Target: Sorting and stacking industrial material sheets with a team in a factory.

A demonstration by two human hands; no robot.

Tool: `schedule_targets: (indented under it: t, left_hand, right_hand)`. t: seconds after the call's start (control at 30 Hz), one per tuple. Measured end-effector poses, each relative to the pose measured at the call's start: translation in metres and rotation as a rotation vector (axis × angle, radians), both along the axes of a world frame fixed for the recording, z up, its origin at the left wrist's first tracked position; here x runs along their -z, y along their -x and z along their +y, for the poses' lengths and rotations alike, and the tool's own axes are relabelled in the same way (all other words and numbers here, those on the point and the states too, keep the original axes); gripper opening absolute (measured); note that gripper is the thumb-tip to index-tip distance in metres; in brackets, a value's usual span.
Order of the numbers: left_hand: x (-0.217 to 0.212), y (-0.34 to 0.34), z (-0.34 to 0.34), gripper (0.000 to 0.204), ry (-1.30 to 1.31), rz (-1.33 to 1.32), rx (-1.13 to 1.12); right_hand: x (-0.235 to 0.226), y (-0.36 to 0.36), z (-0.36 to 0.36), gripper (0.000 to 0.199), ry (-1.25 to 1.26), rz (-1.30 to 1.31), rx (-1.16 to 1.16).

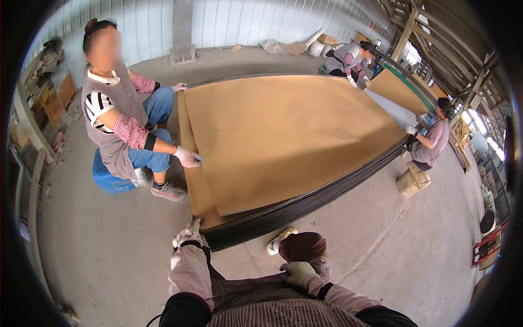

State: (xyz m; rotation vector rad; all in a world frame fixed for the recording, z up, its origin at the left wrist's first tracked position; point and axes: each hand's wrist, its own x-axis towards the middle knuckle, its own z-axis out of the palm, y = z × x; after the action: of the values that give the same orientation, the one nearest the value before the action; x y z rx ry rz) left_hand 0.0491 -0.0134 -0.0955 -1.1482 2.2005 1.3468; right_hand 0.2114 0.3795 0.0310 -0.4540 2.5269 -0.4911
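A large brown sheet [283, 136] covers a low stack of thin dark-edged sheets [305, 204]. My left hand [188, 233], in a pale glove, is closed on the brown sheet's near left corner; its fingertips are partly hidden. Over my lap, my right hand [299, 274], in a striped glove, has its fingers curled at the hem of my checked apron [256, 286]. Along the stack's left end, a second brown layer [197, 188] shows past the top sheet's edge. A seated co-worker's gloved hand [188, 157] touches that end.
The co-worker at left sits on a blue seat [111, 173]. At the far end, a person [348, 59] bends over a grey sheet [395, 109]; another sits at right on a wrapped stool [413, 181]. Wooden racks [463, 54] stand far right, and a metal frame [35, 185] at left.
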Motion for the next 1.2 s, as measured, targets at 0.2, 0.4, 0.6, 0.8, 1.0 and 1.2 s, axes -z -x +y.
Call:
schedule_targets:
  t: [0.2, 0.4, 0.6, 0.8, 1.0, 1.2]
  left_hand:
    - [-0.027, 0.003, 0.016, 0.069, 0.167, -0.113, 0.18]
    - [0.16, 0.004, -0.085, 0.05, -0.677, 0.442, -0.407]
    - [0.055, 0.011, -0.002, 0.045, 0.096, -0.015, 0.074]
    - [0.014, -0.011, -0.008, 0.04, 0.217, -0.052, 0.059]
    - [0.041, 0.01, -0.002, 0.035, 0.275, 0.496, 0.145]
    - [0.036, 0.019, 0.007, 0.034, -0.311, 0.682, 0.023]
  right_hand:
    - [0.01, -0.005, 0.008, 0.036, -0.013, -0.003, 0.004]
    - [0.007, 0.004, -0.013, 0.035, 0.045, 0.028, -0.062]
    - [0.012, -0.011, 0.015, 0.035, 0.016, 0.038, 0.049]
    - [0.008, -0.008, 0.006, 0.034, 0.016, 0.055, 0.026]
    - [0.005, -0.007, 0.004, 0.034, 0.027, 0.041, 0.011]
    - [0.01, -0.01, 0.007, 0.034, 0.012, 0.037, 0.029]
